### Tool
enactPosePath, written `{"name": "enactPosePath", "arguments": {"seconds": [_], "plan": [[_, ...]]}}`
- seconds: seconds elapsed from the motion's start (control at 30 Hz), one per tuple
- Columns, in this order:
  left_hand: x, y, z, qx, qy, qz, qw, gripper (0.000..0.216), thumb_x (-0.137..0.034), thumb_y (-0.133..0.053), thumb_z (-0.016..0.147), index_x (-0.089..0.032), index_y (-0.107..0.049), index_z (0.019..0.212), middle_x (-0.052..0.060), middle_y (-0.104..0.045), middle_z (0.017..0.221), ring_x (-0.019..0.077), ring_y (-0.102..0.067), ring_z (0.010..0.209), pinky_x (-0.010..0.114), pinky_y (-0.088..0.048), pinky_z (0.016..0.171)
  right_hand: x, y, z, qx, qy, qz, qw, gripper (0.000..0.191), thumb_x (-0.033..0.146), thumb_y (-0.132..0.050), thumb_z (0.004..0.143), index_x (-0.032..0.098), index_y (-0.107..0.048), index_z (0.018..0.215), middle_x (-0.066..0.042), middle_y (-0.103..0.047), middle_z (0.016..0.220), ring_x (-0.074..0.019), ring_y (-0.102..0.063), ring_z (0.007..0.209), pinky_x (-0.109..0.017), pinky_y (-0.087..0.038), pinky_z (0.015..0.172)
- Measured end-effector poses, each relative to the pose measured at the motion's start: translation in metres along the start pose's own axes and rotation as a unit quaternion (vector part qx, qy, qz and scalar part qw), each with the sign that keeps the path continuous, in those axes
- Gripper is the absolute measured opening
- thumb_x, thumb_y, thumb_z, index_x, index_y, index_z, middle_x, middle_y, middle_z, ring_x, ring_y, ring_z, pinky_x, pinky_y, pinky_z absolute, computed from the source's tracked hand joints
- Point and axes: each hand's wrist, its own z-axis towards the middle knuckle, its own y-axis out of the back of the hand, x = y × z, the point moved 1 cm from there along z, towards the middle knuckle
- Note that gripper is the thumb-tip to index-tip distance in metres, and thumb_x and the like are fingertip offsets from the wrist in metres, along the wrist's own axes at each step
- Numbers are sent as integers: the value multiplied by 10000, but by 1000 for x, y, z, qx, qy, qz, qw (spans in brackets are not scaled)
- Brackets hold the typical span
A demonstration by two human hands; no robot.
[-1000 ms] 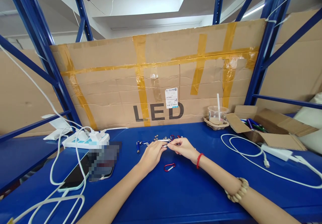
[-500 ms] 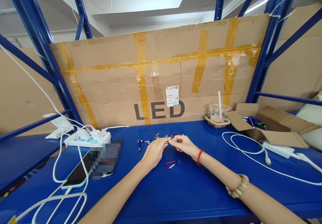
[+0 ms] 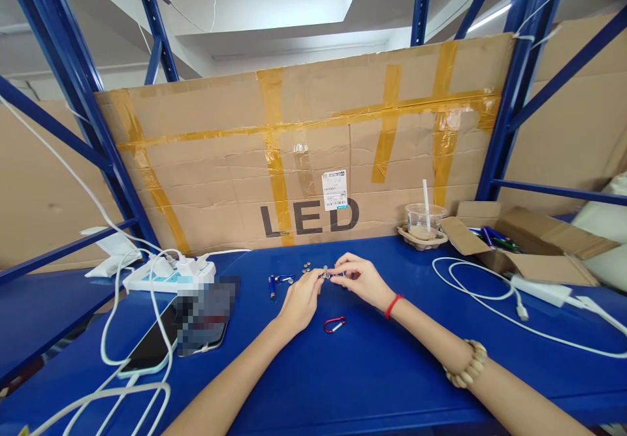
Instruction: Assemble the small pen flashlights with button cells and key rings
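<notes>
Fingertip to fingertip, my left hand point(image 3: 300, 300) and my right hand point(image 3: 363, 282) meet over the blue surface. Both are closed in a pinch. A tiny silvery piece point(image 3: 326, 272) shows between the fingertips, too small to name; which hand grips it is unclear. Left of my left hand lie a short blue metal cylinder point(image 3: 272, 286) and a blue and silver piece point(image 3: 284, 279). Several small round silvery discs point(image 3: 306, 267), like button cells, lie just beyond the fingers. A red carabiner point(image 3: 334, 325) rests on the surface nearer to me, apart from both hands.
On the left are a white power strip point(image 3: 161, 275) with cables and a phone point(image 3: 154, 344). To the right stand a plastic cup point(image 3: 424, 219) with a straw, an open cardboard box point(image 3: 553, 269) and a coiled white cable point(image 3: 458, 292). A taped cardboard sheet point(image 3: 220, 188) closes the back.
My right hand's fingers have opened out a little and shifted slightly away from my left fingertips, so more of the small silvery piece shows. The camera view has tilted slightly.
</notes>
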Motion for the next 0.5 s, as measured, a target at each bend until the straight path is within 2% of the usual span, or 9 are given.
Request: {"name": "enactPosePath", "arguments": {"seconds": [0.2, 0.33, 0.5], "plan": [[-1, 1, -2, 42, -2, -47, 998, 255, -238, -247, 897, -217, -450, 1050, 20, -568, 836, 137, -535, 738, 242, -419, 658, -1, 4, -1, 5, 32, -63, 997, 211, 390, -621, 685, 206, -696, 756, -28, -547, 811, -69, -471, 524, -222, -415, 508], [-3, 2, -3, 63, -4, -59, 996, 245, -237, -259, 894, -233, -457, 1039, 27, -574, 925, 144, -543, 787, 255, -418, 696, 3, 7, -1, 35, 38, -67, 996, 196, 380, -630, 680, 192, -687, 683, -31, -548, 799, -86, -492, 568, -220, -403, 513], [-3, 1, -5, 86, -1, -51, 995, 217, -230, -254, 889, -218, -464, 941, 13, -569, 845, 143, -532, 737, 249, -402, 658, 3, 8, -2, 70, 58, -77, 993, 163, 344, -633, 688, 193, -673, 644, -31, -545, 816, -111, -517, 653, -243, -421, 607]]}}
